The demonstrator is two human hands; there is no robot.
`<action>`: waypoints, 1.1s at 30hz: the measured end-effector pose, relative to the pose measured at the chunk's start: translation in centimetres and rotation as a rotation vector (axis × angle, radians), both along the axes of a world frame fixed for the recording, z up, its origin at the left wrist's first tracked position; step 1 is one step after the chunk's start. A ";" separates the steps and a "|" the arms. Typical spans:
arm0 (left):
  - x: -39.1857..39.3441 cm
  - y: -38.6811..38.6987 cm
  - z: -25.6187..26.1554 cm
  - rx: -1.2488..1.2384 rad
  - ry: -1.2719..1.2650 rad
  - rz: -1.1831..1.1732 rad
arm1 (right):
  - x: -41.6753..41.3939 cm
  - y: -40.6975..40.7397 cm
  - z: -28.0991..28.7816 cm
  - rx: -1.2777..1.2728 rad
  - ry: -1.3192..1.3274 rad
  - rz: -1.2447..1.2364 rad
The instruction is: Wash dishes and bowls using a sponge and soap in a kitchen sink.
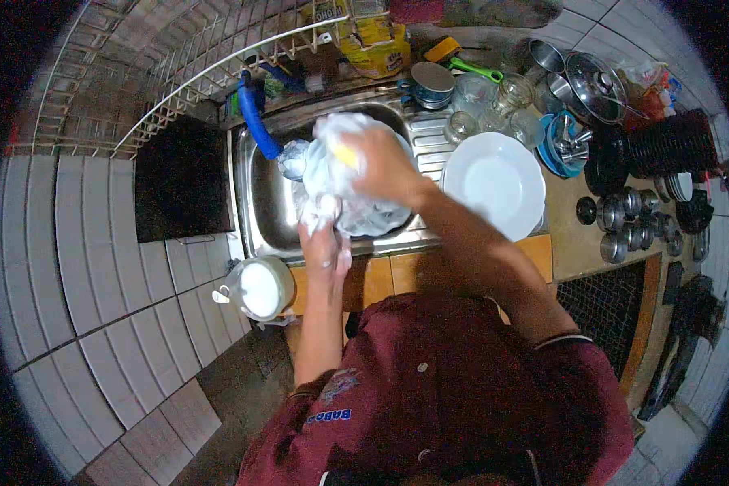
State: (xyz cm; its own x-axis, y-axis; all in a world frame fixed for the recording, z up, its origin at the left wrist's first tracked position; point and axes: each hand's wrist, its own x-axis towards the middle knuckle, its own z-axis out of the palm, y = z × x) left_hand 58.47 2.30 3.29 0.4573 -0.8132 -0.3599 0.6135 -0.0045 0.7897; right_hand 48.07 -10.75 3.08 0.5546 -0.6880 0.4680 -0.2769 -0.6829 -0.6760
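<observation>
Over the steel sink [267,228], a soapy white dish [322,161] is tilted up and largely covered in foam. My left hand [324,228], coated with suds, grips its near side. A yellow sponge [344,157] is in my right hand [384,161], pressed against the foamy surface; motion blurs that hand. Below my right hand, another light, foam-streaked piece [376,217] shows in the sink, its shape partly hidden. A blue hose [255,118] on the tap ends just left of the dish, above a shiny, crumpled-looking item [293,159] I cannot identify.
A large white scalloped plate [495,182] sits on the drainboard right of the sink. Behind it stand glass jars [474,91] and stacked cups [432,85]. A tub of white content [259,290] is at the front left corner. A wire rack [219,61] overhangs the back left.
</observation>
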 end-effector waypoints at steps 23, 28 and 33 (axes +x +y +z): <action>-0.7 1.5 1.2 -0.024 -0.141 -0.011 | -1.9 -1.1 1.4 0.416 -0.119 -0.261; -0.8 1.5 0.2 0.097 -0.105 0.148 | -1.0 7.3 -1.3 -0.271 -0.038 0.088; -0.3 2.3 0.2 0.167 -0.116 0.101 | 0.8 2.7 4.2 0.480 0.389 -0.063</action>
